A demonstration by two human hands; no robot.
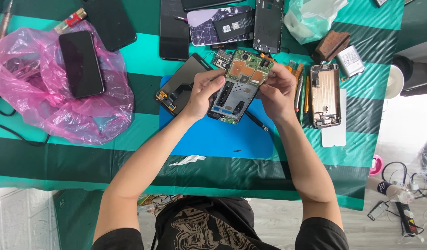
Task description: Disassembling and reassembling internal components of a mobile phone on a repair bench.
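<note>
Two hands were on one opened phone [236, 90], held just above the blue mat [222, 134] near the middle of the table [130, 60]. Going big to small: the table was covered in a green striped cloth and packed along the far side, while the near edge in front of the person was mostly bare cloth, so that looked like the only real room to move.

The pink bag [51, 102] took up the left side with a black phone [81, 64] lying on it. On the right sat a second stripped frame [325, 95] on a white sheet, close to the table's right edge, so I'd say not much slack there. A loose screen [178, 85] lay half on the mat, just beside the left wrist.

As for progress, my read was that the teardown was well along: back cover off, green board and metal shields exposed, battery bay looking empty. The board was not yet out of the frame, so that part seemed left.

The left hand [202, 92] gripped the phone's left edge, thumb on top and fingers curled under. The right hand [278, 90] pinched the upper right side, fingertips pressed at the board. A few thin tools [300, 90] lay just right of that hand, and one tiny dark bit [237, 151], maybe a screw, sat on the mat's near part.
</note>
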